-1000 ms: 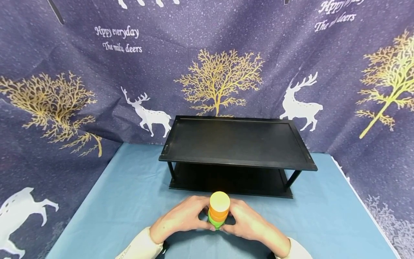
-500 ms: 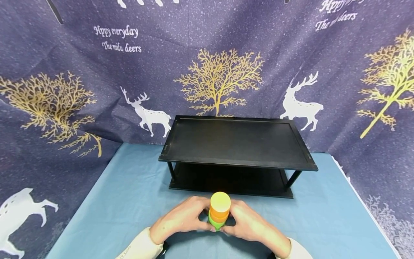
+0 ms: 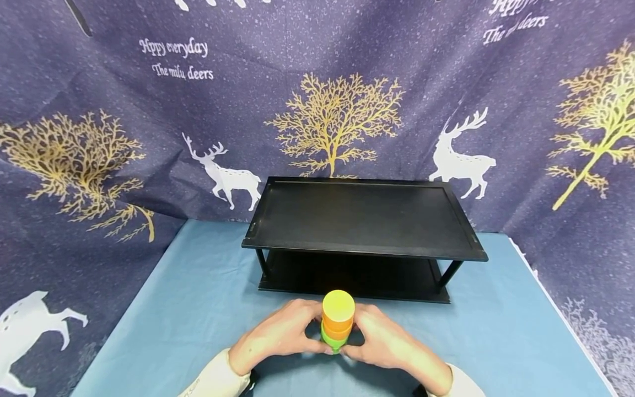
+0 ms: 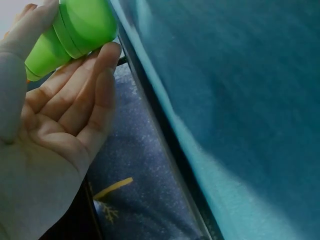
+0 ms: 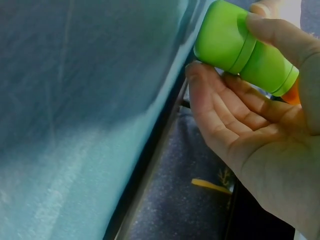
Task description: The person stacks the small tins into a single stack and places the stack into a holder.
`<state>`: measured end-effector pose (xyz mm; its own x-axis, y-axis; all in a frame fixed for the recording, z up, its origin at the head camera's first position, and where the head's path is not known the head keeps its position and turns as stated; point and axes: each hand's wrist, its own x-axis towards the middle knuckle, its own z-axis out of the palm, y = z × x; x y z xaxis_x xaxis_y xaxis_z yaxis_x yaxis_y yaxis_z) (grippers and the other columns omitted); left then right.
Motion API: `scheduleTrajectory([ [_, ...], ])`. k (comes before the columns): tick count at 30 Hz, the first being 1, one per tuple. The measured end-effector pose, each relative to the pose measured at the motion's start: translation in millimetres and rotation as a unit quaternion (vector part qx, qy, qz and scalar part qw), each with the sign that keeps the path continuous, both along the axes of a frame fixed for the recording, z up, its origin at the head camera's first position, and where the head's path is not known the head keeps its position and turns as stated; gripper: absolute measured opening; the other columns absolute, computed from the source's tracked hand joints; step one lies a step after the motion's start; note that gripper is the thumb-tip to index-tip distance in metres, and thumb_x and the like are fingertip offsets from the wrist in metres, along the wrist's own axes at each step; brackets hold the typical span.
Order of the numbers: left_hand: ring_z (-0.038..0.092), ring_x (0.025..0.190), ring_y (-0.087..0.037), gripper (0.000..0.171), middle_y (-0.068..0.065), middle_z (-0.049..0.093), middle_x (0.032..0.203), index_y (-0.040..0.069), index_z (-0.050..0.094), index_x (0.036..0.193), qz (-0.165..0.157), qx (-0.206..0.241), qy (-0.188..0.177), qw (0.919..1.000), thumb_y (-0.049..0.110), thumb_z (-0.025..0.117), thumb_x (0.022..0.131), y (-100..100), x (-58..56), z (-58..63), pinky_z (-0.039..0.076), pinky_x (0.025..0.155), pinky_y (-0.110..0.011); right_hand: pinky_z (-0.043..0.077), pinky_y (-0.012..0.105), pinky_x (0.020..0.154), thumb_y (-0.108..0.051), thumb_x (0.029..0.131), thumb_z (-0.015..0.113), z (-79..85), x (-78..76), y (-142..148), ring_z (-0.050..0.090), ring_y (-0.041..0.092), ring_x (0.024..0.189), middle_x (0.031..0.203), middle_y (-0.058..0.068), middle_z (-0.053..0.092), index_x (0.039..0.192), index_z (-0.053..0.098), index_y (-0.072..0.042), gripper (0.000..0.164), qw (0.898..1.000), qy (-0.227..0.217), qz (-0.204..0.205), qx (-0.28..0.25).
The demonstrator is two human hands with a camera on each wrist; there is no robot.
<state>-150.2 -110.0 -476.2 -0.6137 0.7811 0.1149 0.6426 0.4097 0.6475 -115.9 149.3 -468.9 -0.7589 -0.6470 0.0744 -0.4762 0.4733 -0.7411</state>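
Note:
A small tower of round, cup-like pieces (image 3: 337, 322) stands upright between my two hands at the front of the table. It is green below and orange above, with a flat yellow top. My left hand (image 3: 288, 330) holds it from the left, thumb at the near side, fingers partly hidden behind. From the other side my right hand (image 3: 379, 337) grips it in the same way. Both wrist views show the green lower pieces (image 4: 87, 25) between thumb and fingers, and the right wrist view gives a bit of the orange part (image 5: 291, 95).
Just beyond the hands stands a black two-tier shelf (image 3: 357, 218) with a lower board (image 3: 347, 275). Blue cloth (image 3: 198, 286) covers the table. Behind and at the sides hangs a dark curtain (image 3: 268, 66) printed with deer and trees.
The head view has shifted very slightly. Both hands keep their hold on the tower, which stays at nearly the same spot.

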Motion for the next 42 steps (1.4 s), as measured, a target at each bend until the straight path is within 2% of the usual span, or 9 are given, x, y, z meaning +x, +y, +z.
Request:
scheduleTrajectory([
  [8, 0.065, 0.095, 0.005, 0.050, 0.023, 0.070, 0.113, 0.033, 0.069, 0.127, -0.008, 0.003, -0.006, 0.9999, 0.051, 0.088, 0.085, 1.2, -0.4, 5.5, 0.059, 0.089, -0.026, 0.061, 0.032, 0.088, -0.016, 0.085, 0.090, 5.9, -0.1, 2.7, 0.066, 0.002, 0.102, 0.116, -0.014, 0.068, 0.125, 0.065, -0.029, 0.049, 1.000, 0.008, 0.011, -0.009],
  [14, 0.067, 0.094, 0.000, 0.049, 0.023, 0.070, 0.112, 0.033, 0.070, 0.126, -0.011, 0.005, -0.011, 0.9999, 0.051, 0.089, 0.084, 3.9, -1.6, 12.4, 0.059, 0.088, -0.027, 0.061, 0.033, 0.088, -0.019, 0.084, 0.090, 12.8, 0.5, 5.5, 0.065, 0.003, 0.101, 0.115, -0.016, 0.068, 0.125, 0.065, -0.031, 0.049, 1.000, 0.005, 0.002, -0.002],
  [21, 0.067, 0.096, 0.001, 0.047, 0.024, 0.071, 0.111, 0.031, 0.073, 0.124, -0.014, 0.008, -0.005, 0.9999, 0.049, 0.089, 0.084, 8.1, -1.2, 29.1, 0.059, 0.090, -0.028, 0.060, 0.035, 0.089, -0.020, 0.083, 0.091, 26.1, 2.2, 9.5, 0.065, 0.004, 0.101, 0.114, -0.020, 0.068, 0.123, 0.065, -0.036, 0.050, 1.000, -0.001, -0.010, 0.003],
  [30, 0.066, 0.092, 0.002, 0.044, 0.026, 0.071, 0.107, 0.031, 0.074, 0.120, -0.015, 0.007, 0.008, 0.9998, 0.046, 0.091, 0.082, 13.9, -1.0, 49.7, 0.059, 0.088, -0.027, 0.060, 0.034, 0.087, -0.018, 0.080, 0.092, 42.5, 5.5, 14.9, 0.065, 0.003, 0.099, 0.112, -0.023, 0.069, 0.120, 0.065, -0.038, 0.052, 0.998, 0.054, -0.019, -0.003],
  [35, 0.066, 0.091, 0.003, 0.043, 0.027, 0.070, 0.104, 0.032, 0.074, 0.118, -0.018, 0.007, 0.020, 0.9996, 0.046, 0.092, 0.082, 17.2, -2.5, 59.6, 0.058, 0.088, -0.023, 0.060, 0.034, 0.086, -0.021, 0.081, 0.092, 51.0, 5.4, 18.2, 0.065, 0.003, 0.099, 0.113, -0.024, 0.069, 0.121, 0.065, -0.038, 0.051, 0.998, 0.053, -0.024, -0.001],
  [40, 0.069, 0.093, 0.001, 0.045, 0.026, 0.071, 0.106, 0.030, 0.074, 0.120, -0.017, 0.006, 0.019, 0.9997, 0.045, 0.092, 0.082, 19.3, -3.6, 70.2, 0.059, 0.091, -0.026, 0.060, 0.033, 0.085, -0.023, 0.081, 0.093, 60.2, 4.5, 20.4, 0.066, 0.002, 0.097, 0.112, -0.024, 0.070, 0.120, 0.066, -0.037, 0.049, 0.997, 0.064, -0.033, 0.003],
  [42, 0.068, 0.094, 0.004, 0.046, 0.026, 0.071, 0.107, 0.030, 0.074, 0.120, -0.018, 0.006, 0.020, 0.9996, 0.045, 0.092, 0.081, 19.9, -4.2, 74.1, 0.059, 0.091, -0.025, 0.060, 0.033, 0.085, -0.023, 0.082, 0.092, 64.0, 4.1, 21.0, 0.066, 0.003, 0.096, 0.111, -0.024, 0.070, 0.119, 0.066, -0.036, 0.048, 0.997, 0.065, -0.034, 0.004],
])
